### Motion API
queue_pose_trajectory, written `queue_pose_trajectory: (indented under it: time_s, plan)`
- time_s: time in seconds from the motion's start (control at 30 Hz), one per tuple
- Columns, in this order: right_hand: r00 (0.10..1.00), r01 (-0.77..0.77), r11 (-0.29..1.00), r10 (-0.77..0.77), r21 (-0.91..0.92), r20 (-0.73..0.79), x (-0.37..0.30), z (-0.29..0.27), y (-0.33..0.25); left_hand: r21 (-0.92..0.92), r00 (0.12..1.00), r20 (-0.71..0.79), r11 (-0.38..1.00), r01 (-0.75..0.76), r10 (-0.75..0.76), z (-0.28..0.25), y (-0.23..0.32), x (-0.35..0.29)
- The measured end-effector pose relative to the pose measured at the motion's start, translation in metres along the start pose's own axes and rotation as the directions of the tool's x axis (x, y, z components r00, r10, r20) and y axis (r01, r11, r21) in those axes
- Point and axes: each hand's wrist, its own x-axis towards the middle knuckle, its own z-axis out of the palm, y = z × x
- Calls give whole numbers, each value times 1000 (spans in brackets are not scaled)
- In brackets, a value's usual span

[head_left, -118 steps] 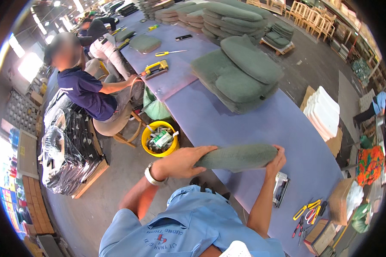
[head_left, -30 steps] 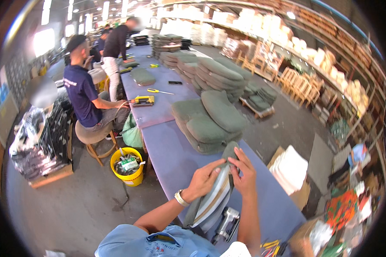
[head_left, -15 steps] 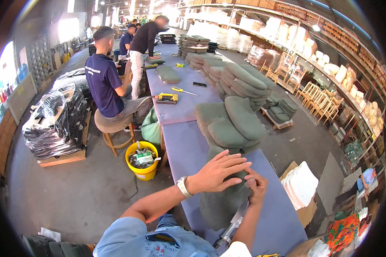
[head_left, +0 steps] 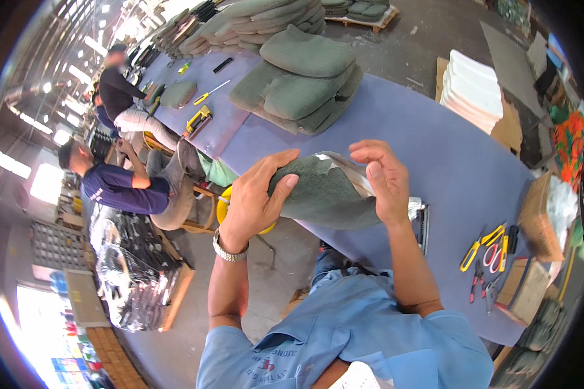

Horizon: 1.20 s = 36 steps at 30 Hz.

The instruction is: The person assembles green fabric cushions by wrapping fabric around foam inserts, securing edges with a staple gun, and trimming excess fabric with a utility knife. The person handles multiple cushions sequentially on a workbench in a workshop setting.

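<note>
A dark green fabric-covered cushion [head_left: 324, 194] is raised over the blue-grey table in front of me, tilted, with a pale inner layer showing along its open edge. My left hand [head_left: 256, 191] grips its left end, the thumb lying on top and the fingers reaching round the far side. By the right end, my right hand [head_left: 388, 181] is open, its thumb and fingers curved and apart; the lower palm is close against the fabric, and I cannot tell whether it touches. A silver metal hand tool [head_left: 424, 227] lies beside my right wrist, partly hidden by it.
Beyond the cushion stands a stack of green cushions [head_left: 305, 84]. Left of it lie a yellow tool [head_left: 198, 121], a screwdriver [head_left: 211, 93] and a phone [head_left: 223, 65]. Red-handled scissors [head_left: 492, 258], pliers [head_left: 478, 282] and cardboard boxes [head_left: 544, 214] are at right. A co-worker [head_left: 120, 178] sits at left.
My view has swung toward the right part of the table. The cushion has come up off the table and turned sideways; my hands have parted from its top to its two ends.
</note>
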Motion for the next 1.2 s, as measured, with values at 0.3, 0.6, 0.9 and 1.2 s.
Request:
queue_pose_trajectory:
  time_s: [0.3, 0.6, 0.9, 1.2]
  plan:
    - [988, 153, 884, -128, -441, 88, 10, 30, -16, -5, 988, 122, 996, -91, 91, 0, 15, 20]
    - [999, 33, 929, -25, -369, 25, 12, 26, -21, 26, 989, 54, 990, -140, 139, 19, 24, 30]
    - [996, 82, 966, -73, -246, 48, 17, 28, -12, 13, 997, 19, 997, -72, 72, 21, 22, 26]
    - [970, 220, 937, -181, -271, 164, 38, 26, -2, 83, 1000, -10, 997, 1, 0, 22, 26, 26]
